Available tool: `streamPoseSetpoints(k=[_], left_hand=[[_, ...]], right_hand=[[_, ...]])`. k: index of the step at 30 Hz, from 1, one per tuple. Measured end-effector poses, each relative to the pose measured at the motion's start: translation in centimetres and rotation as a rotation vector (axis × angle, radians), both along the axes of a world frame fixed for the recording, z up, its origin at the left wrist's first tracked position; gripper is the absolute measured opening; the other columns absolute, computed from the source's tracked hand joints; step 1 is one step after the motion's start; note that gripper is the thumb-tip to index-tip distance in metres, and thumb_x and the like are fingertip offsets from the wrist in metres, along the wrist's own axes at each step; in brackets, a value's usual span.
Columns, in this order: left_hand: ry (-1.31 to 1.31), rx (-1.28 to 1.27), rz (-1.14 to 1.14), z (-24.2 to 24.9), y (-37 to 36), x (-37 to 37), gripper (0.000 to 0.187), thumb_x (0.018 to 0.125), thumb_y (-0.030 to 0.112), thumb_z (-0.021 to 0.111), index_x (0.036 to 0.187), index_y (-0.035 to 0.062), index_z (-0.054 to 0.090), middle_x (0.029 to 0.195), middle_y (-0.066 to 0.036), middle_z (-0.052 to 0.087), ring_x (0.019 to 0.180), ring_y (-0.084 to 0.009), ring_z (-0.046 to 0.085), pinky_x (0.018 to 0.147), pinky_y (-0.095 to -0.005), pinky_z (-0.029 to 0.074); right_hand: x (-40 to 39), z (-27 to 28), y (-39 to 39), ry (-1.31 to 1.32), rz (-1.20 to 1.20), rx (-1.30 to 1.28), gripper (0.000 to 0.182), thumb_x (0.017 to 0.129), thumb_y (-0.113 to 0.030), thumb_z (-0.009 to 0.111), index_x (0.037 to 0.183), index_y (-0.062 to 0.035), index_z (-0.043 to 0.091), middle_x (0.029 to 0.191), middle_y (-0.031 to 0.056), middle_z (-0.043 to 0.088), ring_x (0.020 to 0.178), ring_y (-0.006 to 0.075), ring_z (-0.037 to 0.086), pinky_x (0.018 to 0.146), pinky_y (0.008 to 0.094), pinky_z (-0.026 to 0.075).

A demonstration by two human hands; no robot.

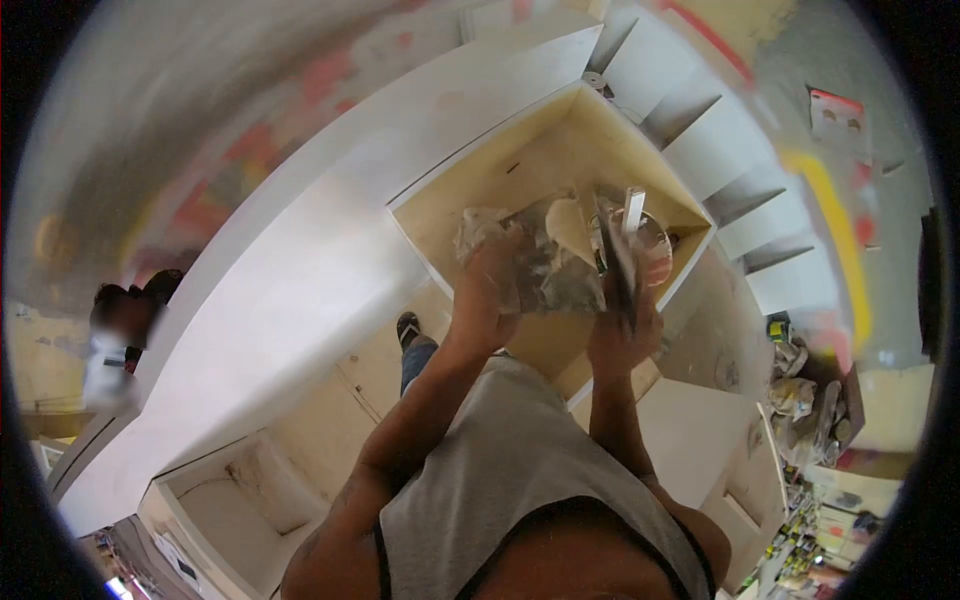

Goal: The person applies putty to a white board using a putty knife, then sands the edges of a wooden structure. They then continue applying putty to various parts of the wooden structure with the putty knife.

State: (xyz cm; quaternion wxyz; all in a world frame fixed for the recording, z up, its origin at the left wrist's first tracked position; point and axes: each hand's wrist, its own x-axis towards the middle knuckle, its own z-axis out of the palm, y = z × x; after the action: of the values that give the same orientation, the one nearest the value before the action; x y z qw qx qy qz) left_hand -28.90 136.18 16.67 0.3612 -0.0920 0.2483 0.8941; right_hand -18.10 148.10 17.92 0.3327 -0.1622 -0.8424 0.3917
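Observation:
My left hand [495, 265] is closed around the near left side of a crumpled clear plastic bag [560, 275], above an open wooden box. Inside or against the bag shows a pale, cream-coloured rounded piece [568, 228]; I cannot make out its kind. In my right hand [625, 335] is a thin dark flat piece [622, 270], held on edge and smeared by motion. Just behind it stand a white upright strip [634, 210] and a round whitish container with reddish marks [656, 250]. How these touch the right hand is partly hidden.
The box's yellowish wooden wall [440, 215] surrounds the hands. A long white counter [330, 240] curves along the left, and white shelf compartments [755, 210] run along the right. Wrapped items [795, 395] lie at far right. Another person [120, 350] is at far left.

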Motion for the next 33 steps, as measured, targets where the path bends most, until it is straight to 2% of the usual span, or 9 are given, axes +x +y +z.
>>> streamPoseSetpoints(k=[3,5,12,17,20,23,28,30,33], left_hand=[[0.675,-0.428,0.077,-4.5,-1.2,-1.0,0.035,0.087,0.005,0.066,0.119,-0.0055,0.057,0.099,-0.013,0.063,0.095,-0.0247,0.062,0.085,-0.0353,0.052],[0.680,-0.501,0.071,-2.2,-2.5,-0.4,0.031,0.091,0.009,0.062,0.118,-0.0041,0.056,0.102,-0.011,0.063,0.095,-0.0241,0.063,0.083,-0.0364,0.053],[0.084,0.154,0.130,-1.0,-5.1,0.3,0.030,0.096,0.013,0.052,0.121,-0.0022,0.054,0.104,-0.011,0.064,0.095,-0.0251,0.064,0.083,-0.0371,0.053],[0.500,-0.307,0.192,-6.8,-7.4,-0.7,0.040,0.087,0.000,0.053,0.126,-0.0044,0.051,0.103,-0.015,0.064,0.096,-0.0290,0.063,0.087,-0.0363,0.050],[0.677,-0.506,0.171,-4.6,-7.8,1.5,0.045,0.085,-0.005,0.053,0.129,-0.0048,0.049,0.105,-0.017,0.064,0.098,-0.0293,0.063,0.088,-0.0356,0.049],[0.584,-0.408,0.260,-3.4,-8.2,1.1,0.043,0.088,0.001,0.052,0.131,-0.0043,0.048,0.108,-0.017,0.063,0.100,-0.0283,0.062,0.089,-0.0357,0.049],[0.348,0.132,0.411,-1.6,-10.6,0.7,0.043,0.096,0.023,0.053,0.132,0.0006,0.047,0.126,-0.017,0.057,0.115,-0.0319,0.058,0.097,-0.0496,0.049],[0.416,0.213,0.343,-0.6,-11.6,0.6,0.033,0.094,0.006,0.054,0.126,-0.0013,0.051,0.123,-0.013,0.059,0.114,-0.0225,0.058,0.100,-0.0350,0.047],[0.554,0.132,0.355,-1.9,-13.5,0.2,0.042,0.087,-0.005,0.055,0.129,-0.0011,0.052,0.127,-0.013,0.058,0.119,-0.0246,0.055,0.103,-0.0374,0.045]], right_hand=[[-2.0,-0.4,-1.7,0.428,0.217,0.049,0.035,0.091,-0.011,0.057,0.124,-0.0030,0.064,0.132,0.0136,0.061,0.125,0.0268,0.057,0.104,0.0348,0.044],[-3.4,0.0,-2.0,0.012,0.055,0.201,0.032,0.091,-0.008,0.055,0.121,-0.0025,0.066,0.133,0.0142,0.060,0.124,0.0278,0.057,0.100,0.0349,0.048],[-2.7,0.1,-2.3,0.092,0.080,0.284,0.037,0.089,0.005,0.054,0.125,0.0035,0.061,0.131,0.0184,0.061,0.122,0.0268,0.059,0.102,0.0328,0.046],[-3.2,-3.3,-5.5,0.263,0.233,0.014,0.042,0.087,0.005,0.062,0.128,-0.0025,0.059,0.133,0.0202,0.058,0.125,0.0301,0.056,0.106,0.0364,0.043],[-5.2,-5.0,-2.5,-0.044,0.519,0.001,0.034,0.091,0.000,0.061,0.125,0.0025,0.060,0.131,0.0221,0.059,0.126,0.0247,0.055,0.104,0.0346,0.044],[-5.4,-5.8,-2.5,0.026,0.300,-0.184,0.032,0.089,-0.003,0.066,0.119,0.0045,0.062,0.121,0.0191,0.065,0.114,0.0210,0.063,0.093,0.0303,0.050],[-3.3,-4.4,-3.2,0.453,0.150,-1.350,0.031,0.092,0.000,0.057,0.123,-0.0014,0.057,0.119,0.0111,0.063,0.107,0.0205,0.064,0.092,0.0351,0.053],[-2.6,-3.4,-3.9,0.529,0.161,-1.428,0.029,0.091,-0.001,0.059,0.120,-0.0018,0.058,0.117,0.0107,0.064,0.105,0.0213,0.064,0.091,0.0351,0.054],[-1.6,-0.4,-6.5,0.398,0.193,-1.487,0.027,0.090,-0.008,0.063,0.116,-0.0023,0.059,0.111,0.0097,0.066,0.100,0.0215,0.066,0.085,0.0354,0.055]])
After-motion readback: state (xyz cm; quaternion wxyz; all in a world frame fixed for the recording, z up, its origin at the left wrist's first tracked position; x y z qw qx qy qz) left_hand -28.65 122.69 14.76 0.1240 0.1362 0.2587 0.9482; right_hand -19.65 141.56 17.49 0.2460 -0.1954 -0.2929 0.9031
